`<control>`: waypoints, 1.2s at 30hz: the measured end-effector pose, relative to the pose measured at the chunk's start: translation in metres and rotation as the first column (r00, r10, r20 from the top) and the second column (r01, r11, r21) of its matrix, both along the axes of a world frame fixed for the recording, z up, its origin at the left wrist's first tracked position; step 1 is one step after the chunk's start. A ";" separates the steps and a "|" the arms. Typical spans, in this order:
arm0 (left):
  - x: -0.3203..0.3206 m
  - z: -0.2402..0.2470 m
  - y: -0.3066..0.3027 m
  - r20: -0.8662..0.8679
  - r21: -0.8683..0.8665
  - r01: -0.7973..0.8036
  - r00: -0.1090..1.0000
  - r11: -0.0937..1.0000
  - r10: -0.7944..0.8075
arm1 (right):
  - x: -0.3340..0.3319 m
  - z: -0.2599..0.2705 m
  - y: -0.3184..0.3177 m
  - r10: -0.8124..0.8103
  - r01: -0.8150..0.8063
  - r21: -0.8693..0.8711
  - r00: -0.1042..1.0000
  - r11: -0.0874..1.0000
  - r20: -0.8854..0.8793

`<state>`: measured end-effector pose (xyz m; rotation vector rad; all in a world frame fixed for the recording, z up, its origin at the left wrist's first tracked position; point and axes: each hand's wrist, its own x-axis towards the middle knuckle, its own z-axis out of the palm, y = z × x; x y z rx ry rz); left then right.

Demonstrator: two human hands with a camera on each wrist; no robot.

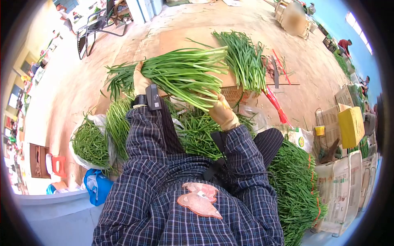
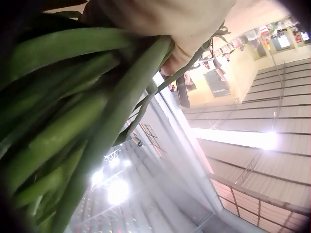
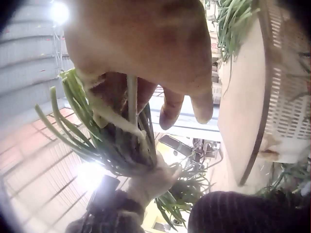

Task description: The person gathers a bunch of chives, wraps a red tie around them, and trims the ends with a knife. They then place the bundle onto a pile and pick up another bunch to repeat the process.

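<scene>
A large loose bunch of long green stalks (image 1: 184,71) is held up over a board. At its leafy end my gloved left hand (image 1: 140,80) grips it; in the left wrist view broad green leaves (image 2: 97,97) lie against the hand (image 2: 165,19). My gloved right hand (image 1: 223,112) is at the pale stem ends. In the right wrist view the right hand (image 3: 146,43) pinches a pale stalk (image 3: 132,99) between thumb and finger, while other fingers extend. Another bunch (image 1: 244,61) lies on the board (image 1: 176,39), right of the held one.
A dark blade (image 1: 275,71) and red ties (image 1: 279,106) lie at the board's right. Heaps of greens (image 1: 291,188) stand on the right and beside a white bag (image 1: 98,119) on the left. Plastic crates (image 1: 338,184) stand at far right, a yellow box (image 1: 351,127) above them.
</scene>
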<state>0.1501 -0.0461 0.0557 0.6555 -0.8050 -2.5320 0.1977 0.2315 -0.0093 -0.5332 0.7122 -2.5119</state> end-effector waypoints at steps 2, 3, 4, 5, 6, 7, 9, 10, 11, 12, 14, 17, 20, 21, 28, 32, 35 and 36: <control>-0.009 -0.019 -0.022 -0.092 0.089 0.170 0.982 0.981 -0.162 | 0.011 0.011 0.010 0.014 -0.017 -0.024 0.992 1.000 -0.125; -0.015 -0.030 -0.038 -0.168 0.153 0.255 0.959 0.955 -0.229 | 0.013 0.010 0.019 -0.013 0.078 0.270 0.972 0.960 -0.236; -0.018 -0.031 -0.045 -0.168 0.153 0.255 0.959 0.955 -0.229 | 0.014 0.009 0.029 -0.002 0.196 0.526 0.938 0.827 -0.346; -0.021 -0.033 -0.051 -0.143 0.150 0.250 0.963 0.957 -0.229 | 0.009 -0.005 0.038 0.081 0.148 0.523 0.917 0.840 -0.390; -0.023 -0.034 -0.055 -0.117 0.147 0.245 0.966 0.958 -0.229 | 0.011 -0.011 0.048 0.083 0.147 0.524 0.917 0.839 -0.389; -0.022 -0.027 -0.051 -0.074 0.074 0.218 0.974 0.973 -0.213 | 0.017 -0.016 0.059 0.200 0.037 0.643 0.935 0.765 -0.292; -0.010 -0.003 -0.034 -0.066 0.082 0.222 0.974 0.972 -0.217 | 0.013 -0.032 0.078 0.458 0.054 0.930 0.859 0.363 -0.228; -0.005 0.007 -0.026 -0.057 0.089 0.233 0.972 0.968 -0.228 | 0.019 -0.028 0.085 0.469 0.173 0.975 0.856 0.142 -0.220; -0.015 0.005 -0.032 -0.050 0.127 0.216 0.976 0.968 -0.212 | 0.021 -0.022 0.090 0.380 0.319 0.940 0.860 0.122 -0.341; -0.022 0.005 -0.031 -0.051 0.128 0.220 0.975 0.967 -0.215 | 0.022 -0.015 0.093 0.291 0.458 0.885 0.838 0.085 -0.462; -0.039 0.005 -0.027 0.000 0.065 0.125 0.992 0.990 -0.126 | 0.010 -0.003 0.098 -0.113 0.432 0.780 0.895 0.452 -0.430; -0.044 0.025 0.005 0.052 -0.057 0.179 0.983 0.982 -0.176 | -0.010 0.045 0.095 -0.261 0.692 0.659 0.722 0.293 -0.641; -0.056 0.038 0.042 0.184 -0.253 0.334 0.938 0.908 -0.293 | -0.054 0.045 0.077 -0.040 0.642 0.713 0.750 0.281 -0.660; -0.065 0.035 0.051 0.198 -0.299 0.393 0.917 0.870 -0.346 | -0.053 0.061 0.068 0.036 0.395 0.856 0.902 0.334 -0.431; -0.153 -0.010 0.075 0.330 -0.102 0.662 0.727 0.743 -0.603 | -0.102 -0.030 0.034 0.150 0.099 0.878 0.970 0.469 -0.190; -0.181 -0.089 0.021 0.399 -0.626 0.493 0.868 0.604 -0.295 | -0.109 -0.016 0.014 -0.054 0.168 0.977 0.985 0.129 -0.162; -0.153 -0.106 -0.007 0.402 -0.576 0.309 0.913 0.757 -0.067 | -0.119 -0.051 0.015 -0.063 0.205 0.977 0.977 0.063 -0.201; -0.147 -0.161 -0.032 0.288 -0.909 0.332 0.937 0.252 -0.195 | -0.121 -0.054 0.019 -0.047 0.193 0.975 0.981 0.106 -0.189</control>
